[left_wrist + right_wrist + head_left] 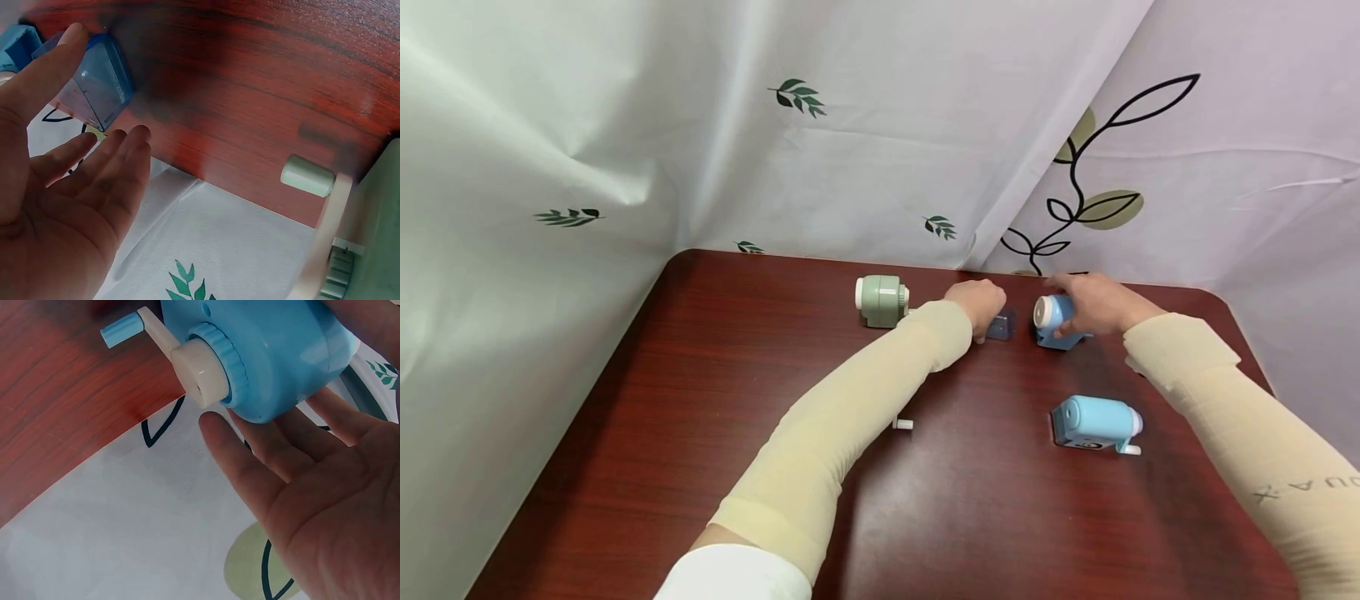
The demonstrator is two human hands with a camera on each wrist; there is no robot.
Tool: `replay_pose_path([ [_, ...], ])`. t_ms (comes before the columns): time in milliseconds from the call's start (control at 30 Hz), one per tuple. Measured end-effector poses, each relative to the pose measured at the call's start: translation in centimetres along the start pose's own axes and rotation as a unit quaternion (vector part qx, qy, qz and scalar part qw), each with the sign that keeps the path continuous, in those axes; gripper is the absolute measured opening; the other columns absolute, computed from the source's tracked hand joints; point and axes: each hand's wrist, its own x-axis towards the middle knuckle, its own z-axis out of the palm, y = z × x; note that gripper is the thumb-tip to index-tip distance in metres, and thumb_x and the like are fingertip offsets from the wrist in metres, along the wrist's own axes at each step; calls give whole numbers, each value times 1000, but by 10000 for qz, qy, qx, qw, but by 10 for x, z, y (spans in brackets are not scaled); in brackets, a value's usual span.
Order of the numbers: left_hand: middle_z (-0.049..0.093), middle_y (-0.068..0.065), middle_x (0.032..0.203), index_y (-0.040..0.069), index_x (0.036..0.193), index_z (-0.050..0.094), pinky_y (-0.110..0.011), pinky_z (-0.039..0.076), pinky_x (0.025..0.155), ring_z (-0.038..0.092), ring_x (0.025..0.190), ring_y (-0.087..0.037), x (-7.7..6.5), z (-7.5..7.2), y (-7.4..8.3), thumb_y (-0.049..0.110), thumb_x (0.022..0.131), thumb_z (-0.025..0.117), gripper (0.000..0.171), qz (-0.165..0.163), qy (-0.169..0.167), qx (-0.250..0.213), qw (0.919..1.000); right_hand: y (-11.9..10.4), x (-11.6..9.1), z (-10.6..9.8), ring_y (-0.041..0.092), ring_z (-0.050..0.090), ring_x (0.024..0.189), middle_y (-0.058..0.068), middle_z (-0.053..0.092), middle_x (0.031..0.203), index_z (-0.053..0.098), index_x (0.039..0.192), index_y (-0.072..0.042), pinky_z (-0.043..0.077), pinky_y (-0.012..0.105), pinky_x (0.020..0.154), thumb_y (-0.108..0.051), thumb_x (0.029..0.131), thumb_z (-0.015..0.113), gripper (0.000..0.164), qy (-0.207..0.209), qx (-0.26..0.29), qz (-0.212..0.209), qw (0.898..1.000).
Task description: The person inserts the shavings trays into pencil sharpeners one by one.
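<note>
My left hand [75,194] has its thumb and fingers spread beside a clear blue shavings drawer [103,81] on the tabletop, the thumb overlapping it. In the head view this drawer [1002,325] shows just right of the hand. A blue crank pencil sharpener [281,356] stands between the thumb and loosely extended fingers of my right hand [337,475], its crank pointing away from the palm. The head view has that sharpener [1054,321] near the table's back edge, partly covered by the right hand.
A green crank sharpener [882,302] stands left of my left hand. Nearer me on the right lies a light blue sharpener [1097,422]. A white crank handle [904,424] pokes out beside my left sleeve. White patterned cloth [865,150] hangs behind the brown table [700,400].
</note>
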Motion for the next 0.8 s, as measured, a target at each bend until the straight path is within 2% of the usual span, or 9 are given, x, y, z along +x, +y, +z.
replay_pose_path([
  [200,67,4,119,19,116,71,-31,55,81,64,99,-12,6,5,2,13,82,84,36,-2,34,-10,10000,0,0,1,42,60,99,32,59,125,50,136,11,51,54,84,-12,73,88,77,-33,29,10,10000],
  [400,68,4,118,19,114,71,-33,56,80,65,98,-13,12,11,0,18,84,83,33,-37,30,-7,10000,0,0,3,40,61,94,31,62,115,55,128,13,52,54,82,-13,74,88,68,-6,-10,58,10000],
  [633,68,4,110,17,107,70,-33,55,80,65,95,-13,9,11,-4,25,85,83,27,-68,131,-148,9998,0,-1,2,39,62,91,29,64,110,58,124,13,53,53,81,-15,75,89,64,-60,-33,171,9998],
  [800,68,4,110,17,108,70,-33,55,79,64,94,-12,9,10,-3,25,85,82,28,-82,204,-285,9994,0,-1,2,38,62,91,28,64,109,59,123,12,53,53,81,-16,75,89,64,-75,-48,223,9997],
])
